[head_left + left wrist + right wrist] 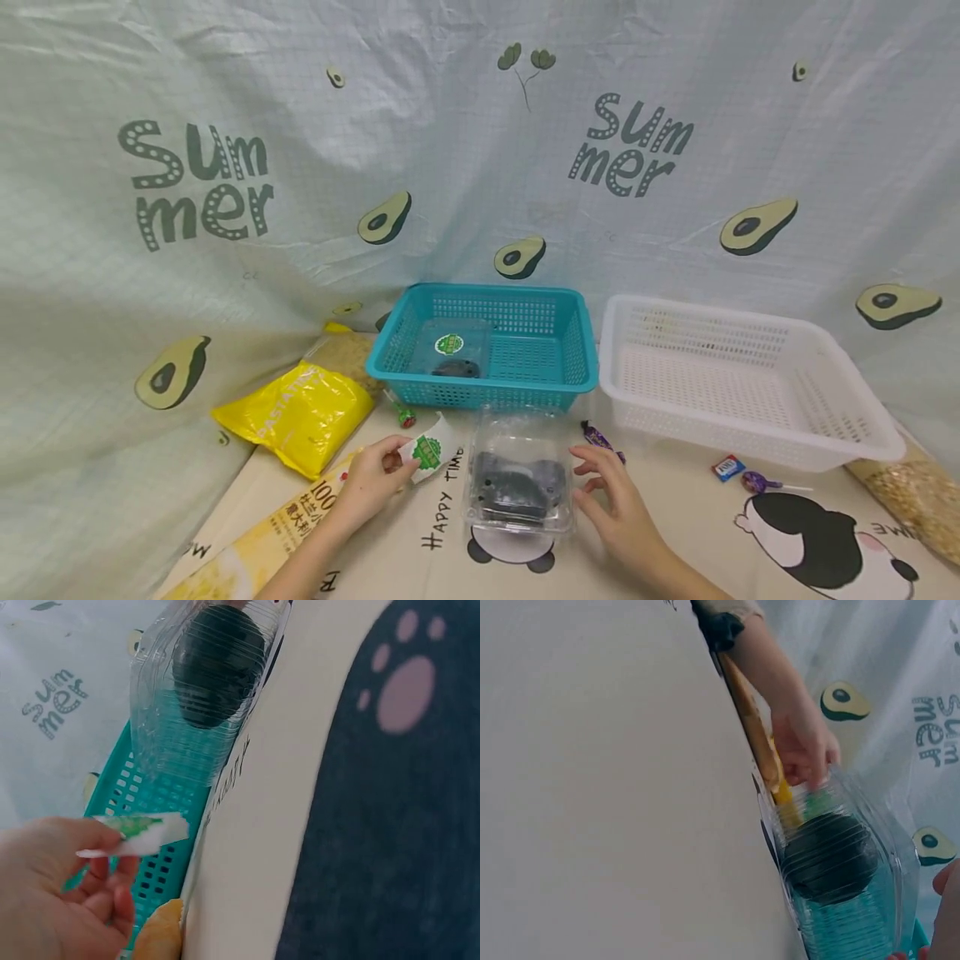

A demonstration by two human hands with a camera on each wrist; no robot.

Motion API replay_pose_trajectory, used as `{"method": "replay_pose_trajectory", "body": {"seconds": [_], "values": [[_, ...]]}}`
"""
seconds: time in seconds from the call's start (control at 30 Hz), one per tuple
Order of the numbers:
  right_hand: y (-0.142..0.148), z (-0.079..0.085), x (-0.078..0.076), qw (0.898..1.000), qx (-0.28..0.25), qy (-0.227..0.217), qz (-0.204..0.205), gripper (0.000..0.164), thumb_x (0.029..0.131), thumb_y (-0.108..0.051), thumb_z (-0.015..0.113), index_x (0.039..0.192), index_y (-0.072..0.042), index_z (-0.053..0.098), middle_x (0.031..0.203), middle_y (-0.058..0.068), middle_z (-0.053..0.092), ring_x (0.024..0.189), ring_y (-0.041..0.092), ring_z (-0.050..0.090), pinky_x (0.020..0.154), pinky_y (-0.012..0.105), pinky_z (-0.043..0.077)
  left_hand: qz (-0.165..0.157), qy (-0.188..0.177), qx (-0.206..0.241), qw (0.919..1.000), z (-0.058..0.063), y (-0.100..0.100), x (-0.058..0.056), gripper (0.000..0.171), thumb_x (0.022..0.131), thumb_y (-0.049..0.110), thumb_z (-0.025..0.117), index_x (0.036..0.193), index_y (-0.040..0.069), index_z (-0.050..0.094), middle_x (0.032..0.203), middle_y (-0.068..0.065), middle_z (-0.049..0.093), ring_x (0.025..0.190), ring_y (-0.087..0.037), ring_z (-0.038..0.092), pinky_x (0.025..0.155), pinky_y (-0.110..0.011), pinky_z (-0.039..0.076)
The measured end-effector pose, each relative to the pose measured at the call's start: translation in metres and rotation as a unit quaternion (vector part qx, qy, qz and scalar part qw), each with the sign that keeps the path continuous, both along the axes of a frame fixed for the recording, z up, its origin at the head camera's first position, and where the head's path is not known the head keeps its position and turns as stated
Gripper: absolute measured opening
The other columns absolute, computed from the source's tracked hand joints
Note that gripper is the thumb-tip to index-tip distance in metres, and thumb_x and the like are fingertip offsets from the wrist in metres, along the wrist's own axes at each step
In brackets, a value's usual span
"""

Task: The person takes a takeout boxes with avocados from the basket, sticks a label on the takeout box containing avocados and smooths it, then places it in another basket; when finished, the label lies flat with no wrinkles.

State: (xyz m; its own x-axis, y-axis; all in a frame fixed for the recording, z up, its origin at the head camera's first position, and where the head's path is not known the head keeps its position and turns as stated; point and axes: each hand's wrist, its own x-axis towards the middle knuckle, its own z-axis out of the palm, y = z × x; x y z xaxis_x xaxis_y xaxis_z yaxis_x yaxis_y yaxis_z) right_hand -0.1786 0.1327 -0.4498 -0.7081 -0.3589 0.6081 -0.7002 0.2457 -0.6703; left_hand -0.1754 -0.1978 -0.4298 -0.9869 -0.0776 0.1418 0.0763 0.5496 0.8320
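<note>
While the left hand (372, 483) is pinching a white sticker with a green round label (427, 451) just left of the clear plastic clamshell box holding a dark object (519, 485), the right hand (611, 500) is hovering at the box's right edge, fingers loosely spread and grasping nothing. Judging by this, the label-peeling step is finishing; the next move likely calls for steadying the box. Open bench (675, 517) is lying to the right, the teal plastic basket (487, 343) crowding close behind.

Seen from the left wrist, the fingers (105, 844) are gripping the sticker (146, 829) near the basket (131, 799).

Seen from the right wrist, the box (840, 874) is sitting on the bench (615, 787).
</note>
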Motion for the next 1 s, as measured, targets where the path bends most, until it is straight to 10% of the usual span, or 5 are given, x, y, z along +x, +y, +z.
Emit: {"method": "replay_pose_trajectory", "body": {"seconds": [0.2, 0.47, 1.0], "values": [[-0.008, 0.029, 0.007, 0.996, -0.012, 0.092, 0.004, 0.05, 0.068, 0.014, 0.062, 0.115, 0.003, 0.05, 0.108, 0.011, 0.05, 0.091, 0.016, 0.047, 0.07, 0.021, 0.042, -0.01, 0.028, 0.046, 0.9985, 0.033, 0.014, 0.016, 0.014, 0.077, 0.016, 0.069, 0.09, 0.013, 0.064, 0.076, -0.001, 0.06, 0.065, -0.008, 0.055, 0.054, -0.02, 0.048], [-0.04, 0.089, 0.016, 0.979, -0.046, 0.188, 0.063, 0.035, 0.068, 0.01, 0.063, 0.101, -0.002, 0.059, 0.09, 0.006, 0.058, 0.079, 0.015, 0.05, 0.061, 0.022, 0.041, -0.147, 0.097, 0.05, 0.9832, 0.067, 0.055, 0.029, 0.014, 0.081, 0.018, 0.064, 0.092, 0.009, 0.063, 0.076, -0.001, 0.06, 0.064, -0.006, 0.052, 0.061, -0.022, 0.048], [-0.046, 0.065, -0.002, 0.996, -0.013, 0.08, 0.048, 0.021, 0.077, -0.004, 0.065, 0.095, -0.014, 0.059, 0.081, -0.005, 0.058, 0.068, 0.007, 0.048, 0.053, 0.023, 0.042, -0.187, 0.132, 0.034, 0.9728, 0.096, 0.092, 0.046, 0.008, 0.079, 0.0, 0.062, 0.087, 0.0, 0.064, 0.073, -0.008, 0.062, 0.06, -0.004, 0.05, 0.056, -0.021, 0.049]]}}
